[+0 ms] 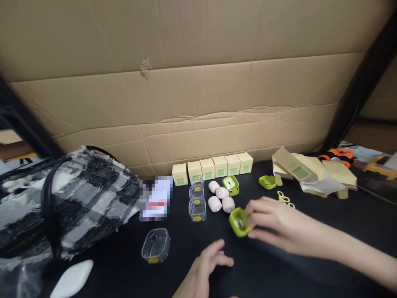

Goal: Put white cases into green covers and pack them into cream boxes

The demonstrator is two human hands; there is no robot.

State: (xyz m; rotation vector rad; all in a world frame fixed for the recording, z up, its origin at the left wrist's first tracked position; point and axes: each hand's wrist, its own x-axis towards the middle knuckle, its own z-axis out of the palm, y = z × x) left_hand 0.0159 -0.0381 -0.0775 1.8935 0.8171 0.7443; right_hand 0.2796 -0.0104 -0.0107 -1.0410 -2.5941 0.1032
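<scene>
My right hand (273,223) pinches a small green earbud-style case cover (237,225), hollow side showing, just above the black table. Below and left of it, my left hand (206,265) has its fingers apart and holds nothing I can make out. A whitish spot shows by its fingertips, too small to name. Beyond the hands lie several pale pink rounded cases (214,203) in a cluster. Touching their far side is a green open case piece (231,184), and another green piece (268,182) rests farther right. Yellow-green strap loops (283,198) lie behind my right hand.
A row of small cream boxes (207,169) lines the cardboard wall. Clear plastic boxes (197,210) stand left of the pink cases; another clear box (156,246) is nearer. Opened packaging (297,167) and orange-handled scissors (341,154) lie right, a checked bag (93,198) and white object (72,279) left.
</scene>
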